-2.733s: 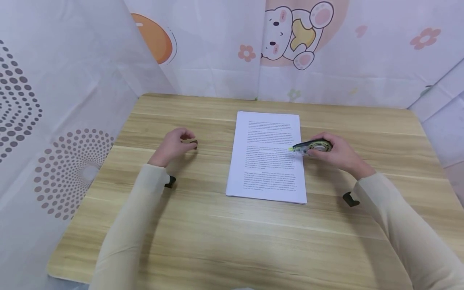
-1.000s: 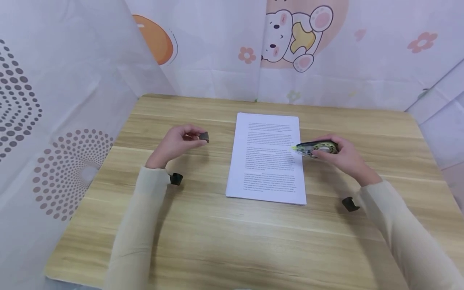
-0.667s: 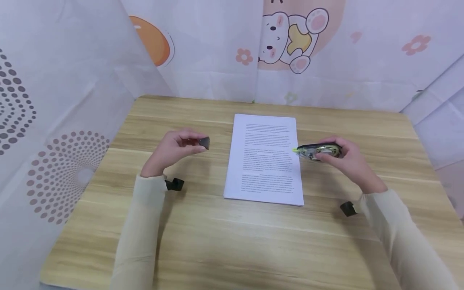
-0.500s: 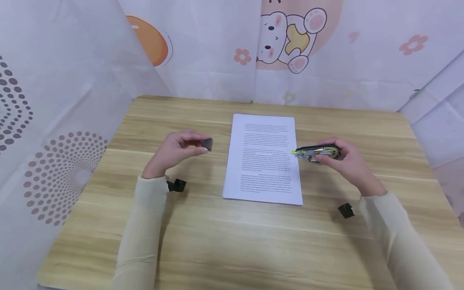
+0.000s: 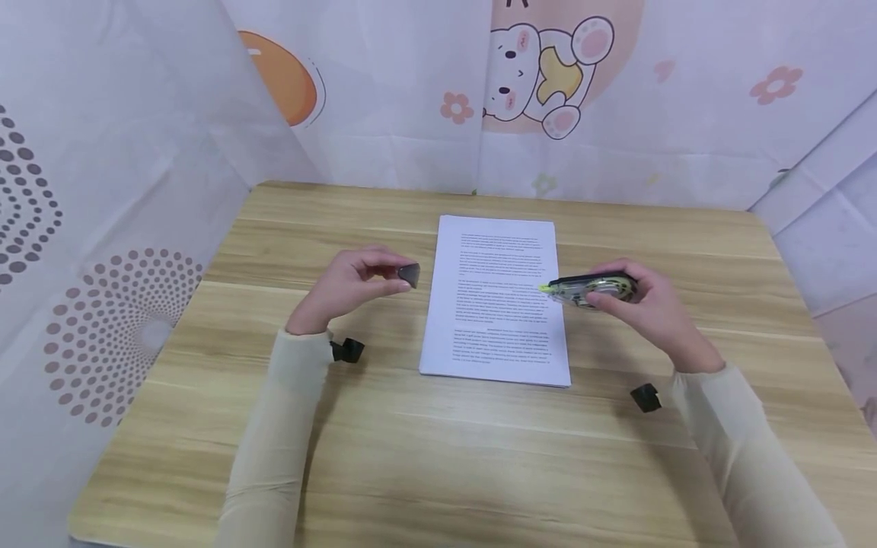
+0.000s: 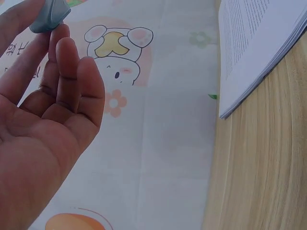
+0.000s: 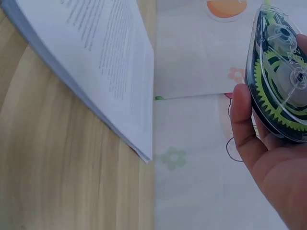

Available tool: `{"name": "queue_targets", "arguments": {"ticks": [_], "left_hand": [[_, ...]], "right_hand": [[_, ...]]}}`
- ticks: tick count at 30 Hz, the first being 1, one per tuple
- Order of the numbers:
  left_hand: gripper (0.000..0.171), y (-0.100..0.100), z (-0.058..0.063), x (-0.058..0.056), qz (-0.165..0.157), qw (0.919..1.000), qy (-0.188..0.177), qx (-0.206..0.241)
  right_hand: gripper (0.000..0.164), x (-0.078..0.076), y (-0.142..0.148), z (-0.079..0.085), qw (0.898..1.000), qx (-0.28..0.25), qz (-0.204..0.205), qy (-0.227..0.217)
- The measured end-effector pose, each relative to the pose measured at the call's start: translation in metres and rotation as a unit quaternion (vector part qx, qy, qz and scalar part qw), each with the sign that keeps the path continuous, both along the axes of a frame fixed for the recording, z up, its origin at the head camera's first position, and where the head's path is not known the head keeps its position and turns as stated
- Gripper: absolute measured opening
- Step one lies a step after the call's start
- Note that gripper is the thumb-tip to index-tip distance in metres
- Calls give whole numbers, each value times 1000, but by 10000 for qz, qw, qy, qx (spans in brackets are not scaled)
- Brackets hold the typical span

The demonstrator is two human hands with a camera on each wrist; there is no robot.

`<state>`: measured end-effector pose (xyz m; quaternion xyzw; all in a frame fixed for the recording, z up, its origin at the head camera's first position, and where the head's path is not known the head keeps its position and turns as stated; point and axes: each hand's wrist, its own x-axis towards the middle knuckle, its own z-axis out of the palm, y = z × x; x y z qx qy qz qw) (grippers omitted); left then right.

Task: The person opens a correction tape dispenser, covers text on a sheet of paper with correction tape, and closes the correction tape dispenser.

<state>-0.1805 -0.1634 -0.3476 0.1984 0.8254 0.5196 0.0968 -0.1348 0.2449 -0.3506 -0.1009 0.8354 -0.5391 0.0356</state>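
Observation:
My left hand (image 5: 342,293) pinches a small dark, see-through cap (image 5: 409,275) between thumb and fingertips, left of the paper stack (image 5: 493,335). In the left wrist view the cap (image 6: 50,14) looks blue-grey at the top edge, and the other fingers of the left hand (image 6: 53,124) curl loosely below it. A correction tape dispenser (image 5: 589,290) with a clear and black body and green gear sits in the grip of my right hand (image 5: 654,312). Its yellow-green tip points left and overlaps the right edge of the printed page. The right wrist view shows the dispenser (image 7: 276,81) close up.
The stack of printed sheets lies on a wooden table (image 5: 438,449). Behind the table hangs a white curtain (image 5: 390,91) with a cartoon bear and flowers. A black wrist camera (image 5: 349,350) is at the left sleeve, another black camera (image 5: 645,397) by the right sleeve.
My left hand has moved right, nearer the paper, and the cap shows more between its fingertips. Lately the right hand has shifted slightly left with the correction tape. The view has drifted a little.

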Motion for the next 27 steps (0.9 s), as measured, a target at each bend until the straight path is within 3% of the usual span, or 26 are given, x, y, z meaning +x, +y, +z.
{"name": "queue_targets", "arguments": {"ticks": [13, 27], "left_hand": [[30, 6, -4, -2, -102, 9997, 133, 198], [33, 18, -5, -2, -141, 9998, -7, 110]], "right_hand": [[25, 0, -7, 1, 9991, -398, 144, 88], [24, -2, -15, 4, 9996, -257, 99, 6]]}}
